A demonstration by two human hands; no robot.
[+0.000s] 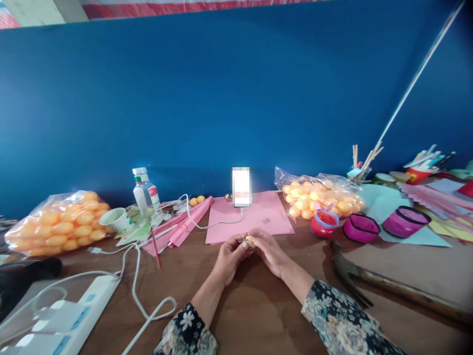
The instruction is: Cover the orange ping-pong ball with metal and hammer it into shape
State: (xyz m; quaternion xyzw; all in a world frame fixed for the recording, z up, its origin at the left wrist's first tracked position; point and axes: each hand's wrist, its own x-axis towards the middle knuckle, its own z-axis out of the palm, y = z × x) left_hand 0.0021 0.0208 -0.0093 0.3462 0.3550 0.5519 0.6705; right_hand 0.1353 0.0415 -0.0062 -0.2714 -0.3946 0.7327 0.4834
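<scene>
Over the middle of the brown table, my left hand (pixel 229 259) and my right hand (pixel 272 252) meet at the fingertips. Both are closed on one small yellow-and-silver object (pixel 250 241), pinched between thumbs and fingers. Its kind is too small to make out, and the fingers cover much of it. Just beyond the hands lie pink paper sheets (pixel 225 222). A phone (pixel 241 187) with a blurred-out screen stands upright on them, a white cable running from its base.
Bags of orange balls (pixel 61 227) (pixel 314 197) stand left and right. A hammer (pixel 399 285) lies right, near purple fabric containers (pixel 361 229) and a red cup (pixel 324 226). A power strip (pixel 86 315) with cables is front left. A plastic bottle (pixel 145 192) stands by a paper cup (pixel 114 219).
</scene>
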